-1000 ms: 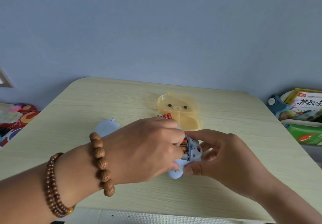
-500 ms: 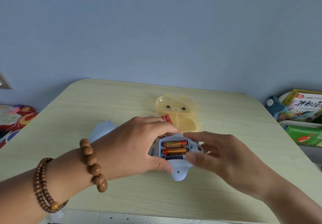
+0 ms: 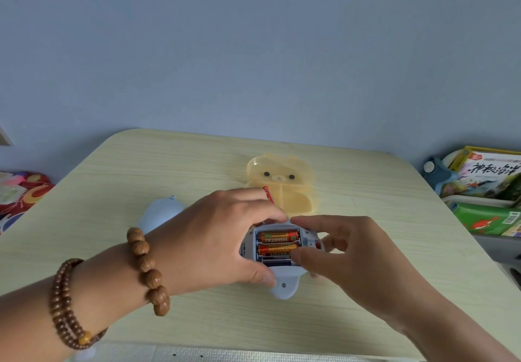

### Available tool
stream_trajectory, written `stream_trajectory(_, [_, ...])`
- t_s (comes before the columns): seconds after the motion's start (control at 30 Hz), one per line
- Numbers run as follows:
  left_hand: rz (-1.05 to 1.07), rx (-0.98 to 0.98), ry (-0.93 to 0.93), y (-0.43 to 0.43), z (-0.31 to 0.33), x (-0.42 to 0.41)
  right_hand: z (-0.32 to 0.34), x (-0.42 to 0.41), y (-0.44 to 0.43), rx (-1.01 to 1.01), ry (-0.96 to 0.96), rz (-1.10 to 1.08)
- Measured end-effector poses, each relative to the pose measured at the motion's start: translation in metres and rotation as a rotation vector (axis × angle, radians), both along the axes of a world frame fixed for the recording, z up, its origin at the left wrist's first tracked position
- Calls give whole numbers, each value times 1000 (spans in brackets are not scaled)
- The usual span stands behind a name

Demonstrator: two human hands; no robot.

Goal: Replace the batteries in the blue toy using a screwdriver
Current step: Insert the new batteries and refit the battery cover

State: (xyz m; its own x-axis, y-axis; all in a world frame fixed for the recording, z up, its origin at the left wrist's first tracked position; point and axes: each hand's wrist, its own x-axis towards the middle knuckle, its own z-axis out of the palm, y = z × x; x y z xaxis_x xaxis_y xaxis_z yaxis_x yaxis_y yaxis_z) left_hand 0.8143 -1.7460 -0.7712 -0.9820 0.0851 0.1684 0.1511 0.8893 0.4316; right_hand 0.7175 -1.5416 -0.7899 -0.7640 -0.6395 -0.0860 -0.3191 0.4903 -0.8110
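The blue toy point(image 3: 282, 284) lies on its back on the table with its battery bay open. Two orange batteries point(image 3: 277, 236) lie in the bay, and a dark one sits below them. My left hand point(image 3: 217, 237) grips the toy's left side, thumb on its near edge. My right hand point(image 3: 341, 251) holds the right side, with the thumb pressing on the lower batteries. A red battery point(image 3: 267, 192) shows behind my left hand at the yellow bear-shaped box point(image 3: 293, 189). No screwdriver is in view.
A pale blue cover piece point(image 3: 160, 215) lies on the wooden table point(image 3: 141, 164) to the left, partly hidden by my left hand. Books and boxes point(image 3: 485, 187) are stacked off the table's right edge. Colourful fabric point(image 3: 19, 192) lies off the left edge.
My left hand has drawn back from over the bay, uncovering the batteries. My right thumb has moved onto the lower batteries. The toy has stayed in place.
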Motion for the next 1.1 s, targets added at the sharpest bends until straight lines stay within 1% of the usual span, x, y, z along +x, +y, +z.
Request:
stream_trajectory(0.13, [13, 19, 17, 0, -2, 2, 8, 4, 7, -18, -66, 163])
stream_trajectory(0.3, [9, 28, -66, -11, 5, 4, 3, 6, 10, 10, 20, 124])
stream_trajectory(0.37, [109, 52, -38, -27, 10, 4, 3, 6, 8, 6, 25, 121])
stream_trajectory(0.4, [209, 8, -36, -37, 12, 5, 2, 6, 8, -1, 25, 119])
stream_trajectory(0.43, [343, -103, -77, -46, 14, 5, 2, 5, 7, -8, 25, 113])
stream_trajectory(0.47, [496, -249, -181, -55, 17, 6, 0, 4, 8, -9, 24, 104])
stream_trajectory(0.5, [621, -368, -324, -62, 17, 8, -1, 3, 8, -6, 28, 98])
stream_trajectory(0.53, [693, -437, -460, -67, 18, 10, -2, 3, 7, -1, 35, 95])
stream_trajectory(0.57, [714, -460, -555, -69, 17, 12, -3, 3, 7, 3, 43, 95])
stream_trajectory(0.63, [673, -462, -634, -69, 13, 14, -3, 3, 6, 3, 44, 95])
stream_trajectory(0.7, [625, -472, -639, -63, 11, 14, -2, 4, 5, -7, 44, 103])
stream_trajectory(0.77, [592, -466, -579, -62, 10, 14, -3, 4, 5, -8, 44, 106])
stream_trajectory(0.83, [567, -370, -502, -65, 11, 14, -3, 3, 6, -7, 37, 96])
stream_trajectory(0.9, [522, -149, -391, -64, 15, 15, -4, 3, 7, -7, 34, 99])
stream_trajectory(1.03, [260, 294, -154, -47, 20, 12, -3, 4, 5, -14, 38, 111])
stream_trajectory(1.07, [199, 382, -112, -40, 19, 12, -1, 4, 5, -16, 41, 121])
stream_trajectory(1.1, [155, 426, -74, -33, 17, 11, 0, 5, 4, -23, 40, 131])
